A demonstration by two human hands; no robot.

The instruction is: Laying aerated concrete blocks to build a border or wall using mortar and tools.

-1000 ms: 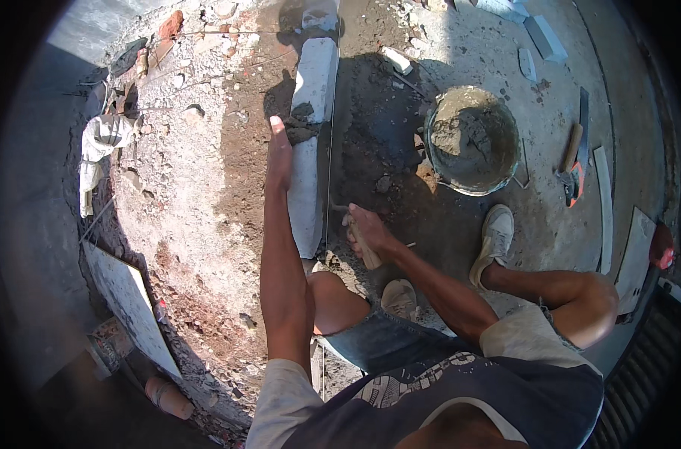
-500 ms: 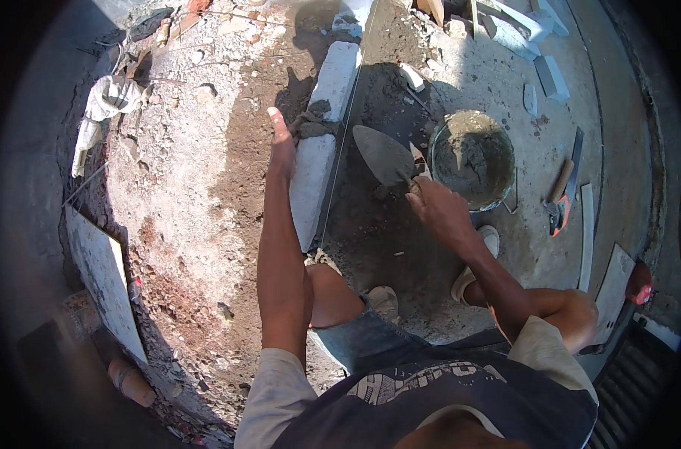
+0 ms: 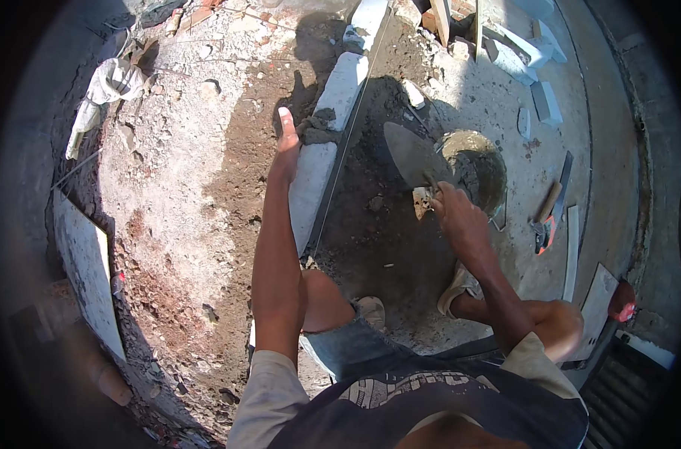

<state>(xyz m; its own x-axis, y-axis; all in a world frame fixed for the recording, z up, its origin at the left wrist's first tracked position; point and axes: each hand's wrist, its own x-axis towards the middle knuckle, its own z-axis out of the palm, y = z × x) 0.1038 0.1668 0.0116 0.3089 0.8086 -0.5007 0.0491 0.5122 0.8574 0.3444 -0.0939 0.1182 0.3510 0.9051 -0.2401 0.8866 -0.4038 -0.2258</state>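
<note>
My right hand [image 3: 461, 217] grips a trowel by its handle. The trowel's broad grey blade [image 3: 411, 155] is raised over the dark ground, between the row of white blocks and a round bucket [image 3: 491, 166] holding grey mortar. Beside the handle shows a small pale piece [image 3: 423, 203] that I cannot make out. Along the left side of the row, my left hand [image 3: 286, 150] has a digit stretched out; its other fingers are partly hidden. It is next to the wet mortar [image 3: 319, 127] at the joint between the nearer white block [image 3: 312, 191] and the farther one [image 3: 343, 86].
A taut string [image 3: 342, 153] runs along the row's right side. A handsaw [image 3: 554, 202] lies on the concrete at right, near a pale strip [image 3: 572, 254]. White block offcuts [image 3: 546, 102] lie at far right. Rubble [image 3: 175, 187] covers the left ground, with a white sack [image 3: 114, 84] and a board [image 3: 89, 262].
The trowel and my right hand have moved right, and the blade now overlaps the bucket's left edge. My left hand stays beside the mortar joint. The whole view has shifted slightly.
</note>
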